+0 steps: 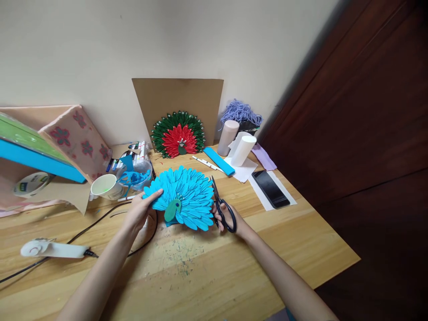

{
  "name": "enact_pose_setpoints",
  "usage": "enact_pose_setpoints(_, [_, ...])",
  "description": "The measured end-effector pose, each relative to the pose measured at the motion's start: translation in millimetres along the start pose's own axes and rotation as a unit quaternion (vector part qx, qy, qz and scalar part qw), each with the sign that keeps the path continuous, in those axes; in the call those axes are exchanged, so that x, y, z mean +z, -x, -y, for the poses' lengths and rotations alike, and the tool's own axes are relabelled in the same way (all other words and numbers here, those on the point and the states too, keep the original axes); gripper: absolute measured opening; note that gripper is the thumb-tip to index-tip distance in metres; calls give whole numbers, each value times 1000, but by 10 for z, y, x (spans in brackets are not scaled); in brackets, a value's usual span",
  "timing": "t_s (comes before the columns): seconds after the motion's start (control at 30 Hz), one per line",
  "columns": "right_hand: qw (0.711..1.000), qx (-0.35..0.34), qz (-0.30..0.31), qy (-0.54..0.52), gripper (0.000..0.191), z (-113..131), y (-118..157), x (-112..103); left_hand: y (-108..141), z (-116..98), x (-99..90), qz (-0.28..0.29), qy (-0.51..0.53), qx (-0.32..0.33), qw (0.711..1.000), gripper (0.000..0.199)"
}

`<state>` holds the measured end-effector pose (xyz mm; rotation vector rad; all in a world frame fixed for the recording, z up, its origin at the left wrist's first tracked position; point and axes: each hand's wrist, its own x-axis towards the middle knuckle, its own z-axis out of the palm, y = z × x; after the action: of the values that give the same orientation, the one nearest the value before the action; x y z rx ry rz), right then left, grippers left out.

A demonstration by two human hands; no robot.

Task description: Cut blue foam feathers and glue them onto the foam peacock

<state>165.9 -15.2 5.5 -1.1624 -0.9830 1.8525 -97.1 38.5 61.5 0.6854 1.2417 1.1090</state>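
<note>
A blue paper peacock (190,191) with layered feather petals and a green head (173,210) is held up over the wooden table. My left hand (142,207) grips its left edge, the thumb lying on top of the feathers. At its right edge, my right hand (230,218) is closed around the black handles of a pair of scissors (221,205). The scissor blades point up and away, beside the outer feathers. Whether the blades touch the feathers, I cannot tell. The fingers of my left hand beneath the peacock are hidden.
A red and green peacock (180,138) leans on a brown board (180,96) at the wall. White rolls (244,151), a blue strip (219,160) and a phone (270,189) lie right. Left are a paper cup (106,186), a tub (135,174) and a corded glue gun (53,248).
</note>
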Motion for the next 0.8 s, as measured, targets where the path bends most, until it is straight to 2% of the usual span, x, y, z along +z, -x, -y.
enact_pose_setpoints(0.07, [1000, 9, 19, 4, 59, 24, 24, -10, -18, -40, -34, -22, 4, 4, 1000, 38])
enact_pose_setpoints(0.2, [999, -15, 25, 37, 52, 75, 163, -4, -47, -109, -111, -48, -6, -10, 999, 33])
enact_pose_setpoints(0.4, [993, -13, 66, 101, 51, 140, 282, -27, -101, -164, -241, -56, -30, -10, 998, 37])
enact_pose_setpoints(0.57, [985, 0, 96, 144, 36, 170, 320, -116, -143, -187, -342, -48, -51, -16, 997, 34])
enact_pose_setpoints(0.7, [972, 7, 88, 216, 29, 210, 363, -171, -151, -206, -385, -40, -59, -18, 997, 32])
enact_pose_setpoints(0.8, [968, -16, 43, 245, 32, 211, 362, -184, -146, -208, -382, -30, -49, -19, 998, 33])
